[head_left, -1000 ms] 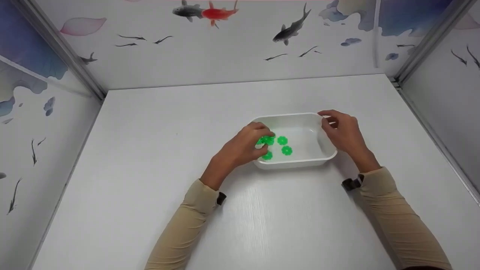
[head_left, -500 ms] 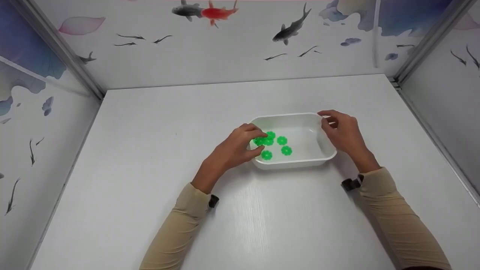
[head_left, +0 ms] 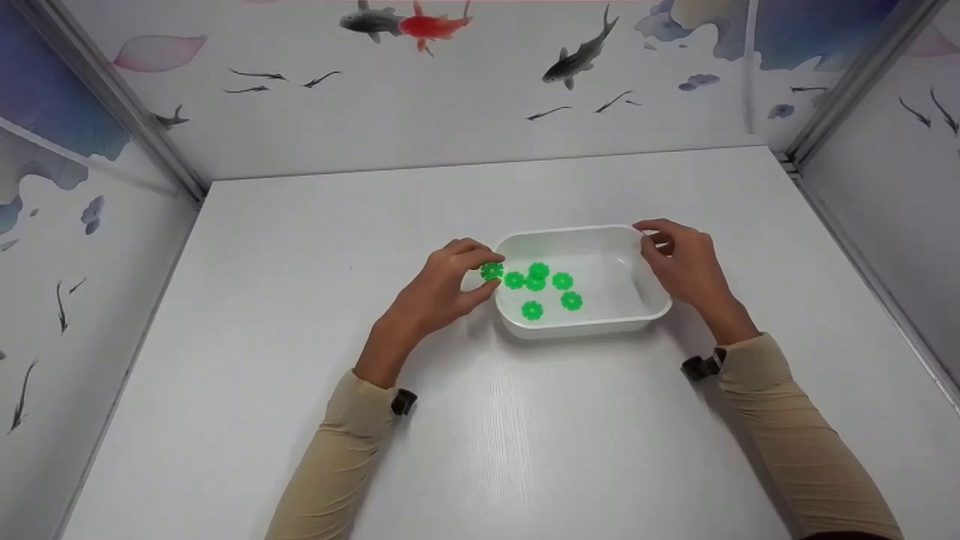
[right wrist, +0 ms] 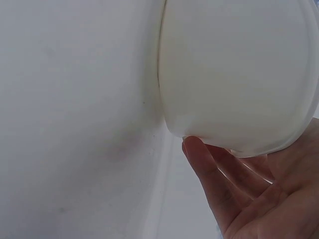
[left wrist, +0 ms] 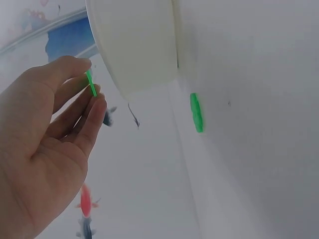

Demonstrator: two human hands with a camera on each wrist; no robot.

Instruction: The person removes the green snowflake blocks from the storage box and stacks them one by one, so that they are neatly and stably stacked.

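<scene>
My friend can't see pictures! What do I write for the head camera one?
A person's left hand pinches a green flower shape at the left end of a white tub, while the right hand holds the tub's right end. Six more green flower shapes lie in the tub, which sits on a white table.

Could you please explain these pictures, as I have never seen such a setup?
No machine here: a person in beige sleeves works bare-handed. The wide view comes from a head-worn camera, looking down; the other two from wrist cameras. The left hand pinches a green, flower-shaped, plastic-looking piece. The right hand holds the end of a white, rectangular, plastic-looking tub on a white table. Six green pieces lie inside; the left wrist view shows another green piece on the table.
</scene>
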